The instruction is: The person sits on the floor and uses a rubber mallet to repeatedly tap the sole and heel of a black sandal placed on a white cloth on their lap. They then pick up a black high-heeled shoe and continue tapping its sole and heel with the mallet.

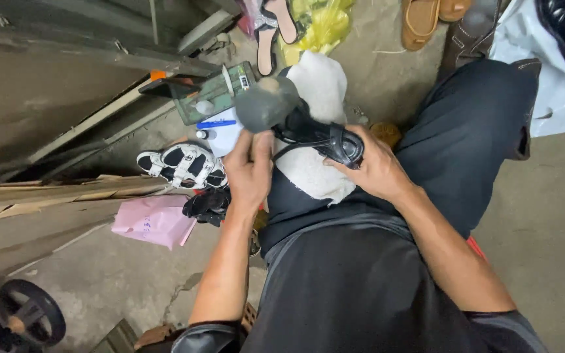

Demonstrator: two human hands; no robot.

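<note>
Black leather straps of a strappy sandal (322, 137) sit inside the grip of the right hand (371, 167), whose fingers are curled shut around the buckled end near the knee. The left hand (251, 171) is closed on the other end of the same shoe, thumb and fingers pinching just below its worn, dusty grey sole (267, 102), which is turned up toward the camera. The sandal is held above a white fleecy cloth (315, 131) draped over the person's lap, on dark trousers (465, 137).

Risk, as I judge it: both holds are on thin, flexible parts, so a strap could slip or twist out of the right fingers, and the sole could swing loose and drop to the concrete floor (544, 216). A hard pull between the two hands might also strain the strap where it joins the sole.

The sandal looks used: the sole is scuffed and pale with dust, round at the visible end, while the straps are glossy and dark.

Just beside the left hand lie black-and-white sandals (181, 165), a pink paper bag (155, 221) and a small green-tinted box (214, 95) of supplies. Tan sandals (420, 19) rest farther off.
</note>
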